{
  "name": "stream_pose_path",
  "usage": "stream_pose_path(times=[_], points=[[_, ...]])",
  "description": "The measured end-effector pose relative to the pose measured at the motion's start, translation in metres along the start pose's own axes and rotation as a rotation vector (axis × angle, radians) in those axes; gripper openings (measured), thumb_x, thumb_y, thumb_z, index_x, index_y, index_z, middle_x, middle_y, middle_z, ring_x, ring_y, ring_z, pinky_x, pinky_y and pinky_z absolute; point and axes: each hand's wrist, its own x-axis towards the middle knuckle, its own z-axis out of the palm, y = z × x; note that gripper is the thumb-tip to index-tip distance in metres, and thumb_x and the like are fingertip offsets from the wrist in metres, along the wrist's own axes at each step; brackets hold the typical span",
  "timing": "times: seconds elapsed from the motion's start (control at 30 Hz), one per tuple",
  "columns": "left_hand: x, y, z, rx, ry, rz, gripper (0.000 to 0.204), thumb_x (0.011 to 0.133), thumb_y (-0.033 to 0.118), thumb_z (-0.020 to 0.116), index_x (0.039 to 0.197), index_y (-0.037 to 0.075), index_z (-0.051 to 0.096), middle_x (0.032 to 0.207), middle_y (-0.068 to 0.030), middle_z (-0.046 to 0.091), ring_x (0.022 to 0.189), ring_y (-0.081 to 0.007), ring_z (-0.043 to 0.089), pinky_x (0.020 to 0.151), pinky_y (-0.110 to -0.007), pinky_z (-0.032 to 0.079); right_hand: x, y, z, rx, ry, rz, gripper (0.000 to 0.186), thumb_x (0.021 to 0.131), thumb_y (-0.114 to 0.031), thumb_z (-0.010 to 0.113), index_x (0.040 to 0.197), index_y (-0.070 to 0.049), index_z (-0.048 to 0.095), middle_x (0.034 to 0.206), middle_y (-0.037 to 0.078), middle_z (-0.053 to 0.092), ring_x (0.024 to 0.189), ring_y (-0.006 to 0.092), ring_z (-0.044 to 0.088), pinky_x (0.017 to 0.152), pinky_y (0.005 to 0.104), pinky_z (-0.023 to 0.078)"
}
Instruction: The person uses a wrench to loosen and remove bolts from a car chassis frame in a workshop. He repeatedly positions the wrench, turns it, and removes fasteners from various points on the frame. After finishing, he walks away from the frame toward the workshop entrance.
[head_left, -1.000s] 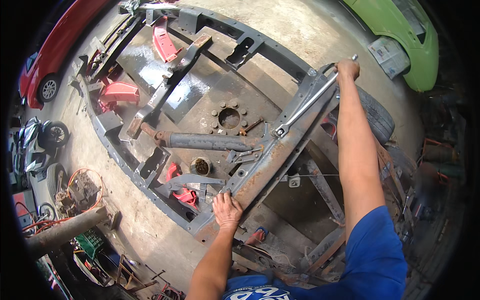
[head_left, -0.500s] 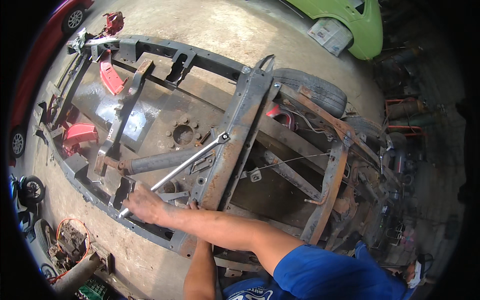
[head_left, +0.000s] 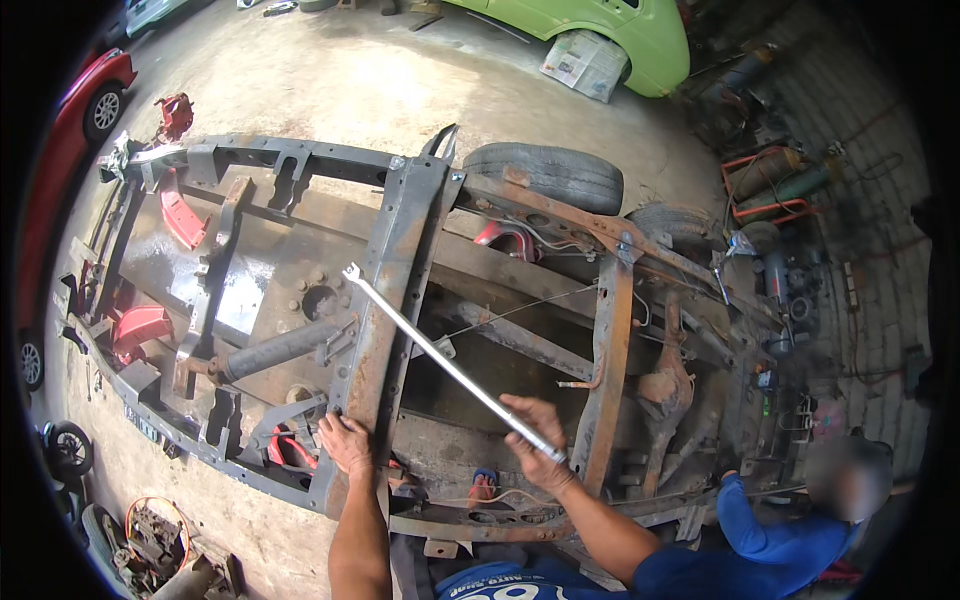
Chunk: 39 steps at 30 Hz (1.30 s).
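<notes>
A bare vehicle chassis frame (head_left: 300, 153), dark and rusty in places, lies across the view. My right hand (head_left: 540, 447) is closed round the lower end of a long silver breaker bar (head_left: 445, 360). The bar slants up and left over a wide crossmember (head_left: 385, 270), its forked head (head_left: 352, 273) by the crossmember's left edge. Whether the head touches anything, I cannot tell. My left hand (head_left: 345, 443) grips the crossmember's near end, fingers hooked over its edge. Close by are a red curved part (head_left: 291, 449) and a grey cylinder (head_left: 280, 350).
Tyres (head_left: 545, 178) lie beyond the frame. A green car body (head_left: 650, 45) is at the back, a red car (head_left: 100, 100) at the left. Another person in blue (head_left: 780, 520) is at the lower right, a hand by the frame. Greasy parts (head_left: 150, 540) sit lower left.
My right hand has swung the breaker bar's handle from lower left to lower right, uncrossing my arms. My left hand now shows fully on the crossmember. The view has shifted, revealing more of the other person.
</notes>
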Motion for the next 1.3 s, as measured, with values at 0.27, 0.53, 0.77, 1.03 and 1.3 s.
stream_pose_path(times=[0.27,0.53,0.77,1.03,1.3], points=[[0.003,0.004,-0.002,0.033,-0.123,-0.094,0.026,0.089,0.018,0.053,0.109,0.001,0.06,0.103,-0.0218,0.055,0.102,-0.0396,0.055,0.09,-0.047,0.044,0.283,0.092,0.002,0.574,0.813,0.39,0.039,0.11,-0.033,0.035,0.131,-0.002,0.043,0.117,0.017,0.066,0.094,0.0253,0.07,0.075,0.044,0.064],[0.006,0.007,-0.009,-0.056,-0.178,-0.137,0.031,0.081,0.018,0.054,0.108,0.003,0.06,0.103,-0.0199,0.056,0.102,-0.0398,0.053,0.089,-0.048,0.043,0.547,0.106,0.198,-0.205,0.472,0.444,0.034,0.104,-0.029,0.047,0.123,-0.002,0.055,0.104,0.025,0.071,0.093,0.0386,0.07,0.083,0.0449,0.057],[0.002,0.003,-0.006,-0.05,-0.157,-0.122,0.029,0.082,0.018,0.053,0.106,0.003,0.061,0.102,-0.02,0.055,0.1,-0.0398,0.052,0.088,-0.049,0.043,0.435,0.057,0.472,-0.518,-0.515,-0.068,0.03,0.095,-0.014,0.047,0.117,0.002,0.059,0.098,0.025,0.07,0.088,0.0363,0.072,0.074,0.045,0.06],[-0.012,-0.013,0.02,0.135,0.315,0.172,0.033,0.097,0.019,0.049,0.119,0.0,0.063,0.117,-0.0203,0.062,0.107,-0.0395,0.058,0.094,-0.05,0.045,0.095,0.006,0.41,-0.546,-0.93,-0.461,0.014,0.081,-0.018,0.059,0.081,-0.016,0.073,0.079,0.011,0.069,0.091,0.0292,0.069,0.104,0.0569,0.036],[0.001,-0.021,-0.005,-0.008,-0.124,0.129,0.041,0.09,0.029,0.057,0.119,0.0,0.061,0.118,-0.0224,0.061,0.111,-0.042,0.057,0.094,-0.052,0.047,-0.013,-0.007,0.202,-0.301,-0.3,-0.578,0.02,0.081,-0.033,0.057,0.077,-0.015,0.066,0.107,0.009,0.06,0.129,0.0315,0.046,0.111,0.0589,0.03]])
